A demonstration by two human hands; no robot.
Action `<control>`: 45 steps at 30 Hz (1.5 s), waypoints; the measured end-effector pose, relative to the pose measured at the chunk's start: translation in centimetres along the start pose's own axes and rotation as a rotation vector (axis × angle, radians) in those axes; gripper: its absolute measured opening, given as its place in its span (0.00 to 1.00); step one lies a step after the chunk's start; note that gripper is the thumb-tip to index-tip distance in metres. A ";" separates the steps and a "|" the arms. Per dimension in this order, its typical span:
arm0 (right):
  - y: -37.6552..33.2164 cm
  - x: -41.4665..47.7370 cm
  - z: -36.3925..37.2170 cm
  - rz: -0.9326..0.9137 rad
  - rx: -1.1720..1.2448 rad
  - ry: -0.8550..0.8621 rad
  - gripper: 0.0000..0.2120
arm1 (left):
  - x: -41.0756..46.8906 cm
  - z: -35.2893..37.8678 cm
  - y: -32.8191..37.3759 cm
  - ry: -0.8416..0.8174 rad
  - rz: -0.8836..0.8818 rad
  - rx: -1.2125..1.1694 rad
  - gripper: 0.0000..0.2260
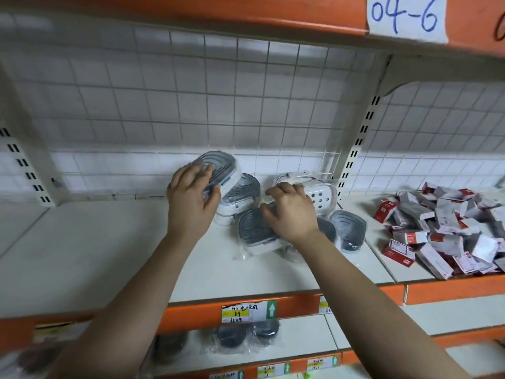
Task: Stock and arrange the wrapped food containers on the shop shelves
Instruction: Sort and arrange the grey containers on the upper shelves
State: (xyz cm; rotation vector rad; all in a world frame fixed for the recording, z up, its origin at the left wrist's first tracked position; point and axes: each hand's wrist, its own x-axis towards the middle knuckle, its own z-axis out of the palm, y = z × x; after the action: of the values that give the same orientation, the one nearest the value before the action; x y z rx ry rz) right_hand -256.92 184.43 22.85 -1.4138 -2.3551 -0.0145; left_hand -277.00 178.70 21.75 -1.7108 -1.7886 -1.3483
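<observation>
Six wrapped containers (pixel 348 222) on the shelf (pixel 109 242); left hand (pixel 191 198) fingers (pixel 203 170) clasp one, right hand (pixel 289 212) fingers (pixel 273 191) clasp another

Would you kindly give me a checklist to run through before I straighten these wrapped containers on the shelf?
1. Hold of the left hand on the tilted container: cannot tell; its fingers lie over the lid.
2. The tilted container lying flat: not ok; it leans on a neighbouring container.
3. The right hand on the flat container: ok, resting on it.
4. Bare shelf to the left: ok.
5. Containers in a tidy row: not ok; they overlap.
6. The box pile apart: ok.
</observation>
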 end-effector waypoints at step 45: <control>8.8 -21.1 -4.0 -0.160 0.535 0.250 0.16 | -18.8 -6.3 14.0 -0.092 -0.071 0.151 0.20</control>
State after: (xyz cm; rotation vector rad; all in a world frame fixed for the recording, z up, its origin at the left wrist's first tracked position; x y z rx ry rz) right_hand -239.41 170.04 17.85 -0.9083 -2.0488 0.3474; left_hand -262.34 160.19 16.11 -1.6680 -1.9657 -1.1454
